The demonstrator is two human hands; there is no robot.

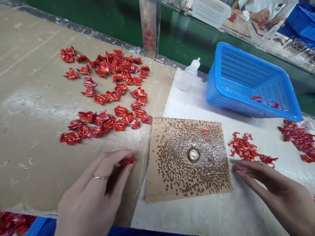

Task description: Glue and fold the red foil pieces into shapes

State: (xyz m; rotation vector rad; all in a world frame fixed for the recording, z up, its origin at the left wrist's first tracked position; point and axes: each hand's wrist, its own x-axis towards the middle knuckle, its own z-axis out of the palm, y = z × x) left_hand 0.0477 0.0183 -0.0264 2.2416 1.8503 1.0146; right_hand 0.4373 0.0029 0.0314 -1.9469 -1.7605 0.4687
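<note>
My left hand (pixel 98 186), with a ring on one finger, is shut on a crumpled red foil piece (pixel 128 160) at the edge of the beige board (pixel 31 131). Several similar pieces lie scattered across that board (pixel 105 95). My right hand (pixel 270 186) rests at the near edge of a heap of red scraps (pixel 244 147) on a white surface, with a tiny red bit (pixel 235 168) at its fingertips. Between my hands lies a brown-speckled cardboard square (pixel 169 170) with a round metal disc (pixel 194 155) at its centre.
A tilted blue plastic basket (pixel 246 85) holds a few red bits. A plastic squeeze bottle (pixel 189 75) lies behind the cardboard. More red scraps (pixel 297 139) lie at the right. A metal post (pixel 149 26) stands at the back, and a co-worker's hand (pixel 261 14) shows beyond it.
</note>
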